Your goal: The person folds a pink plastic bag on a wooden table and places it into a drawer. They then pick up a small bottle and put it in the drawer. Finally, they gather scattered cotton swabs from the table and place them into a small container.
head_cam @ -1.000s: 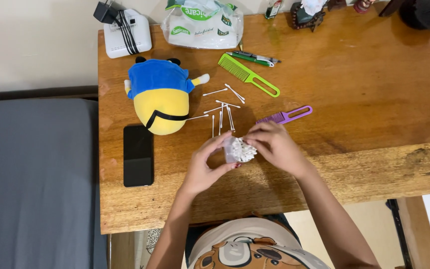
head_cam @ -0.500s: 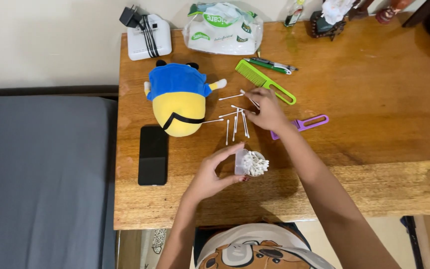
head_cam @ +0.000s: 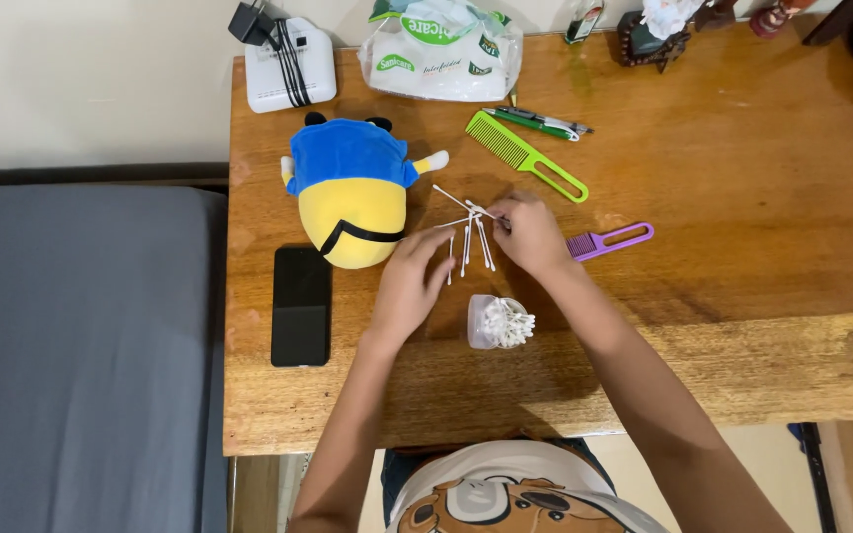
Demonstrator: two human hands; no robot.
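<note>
At the centre of the wooden worktop (head_cam: pixel 742 296), a loose scatter of white cotton swabs (head_cam: pixel 471 232) lies between a yellow-and-blue plush toy (head_cam: pixel 352 202) and a purple comb (head_cam: pixel 612 240). The right hand (head_cam: pixel 530 235) rests at the scatter's right edge, its fingers drawn together and pinching the ends of several swabs; exactly how many are caught cannot be told. The left hand (head_cam: pixel 410 281) lies flat just left of the scatter, fingers loosely spread, holding nothing and touching or nearly touching the nearest swab. A small clear container (head_cam: pixel 491 322), lying on its side near both wrists with swab heads showing at its open mouth, is the main hazard: either forearm could nudge it and roll or spill its contents toward the near edge. Thin, light swabs gathered in a bunch may slip from the pinch or flick sideways under the plush toy. A black phone (head_cam: pixel 301 306) and a green comb (head_cam: pixel 525 155) lie well apart from the hands.
</note>
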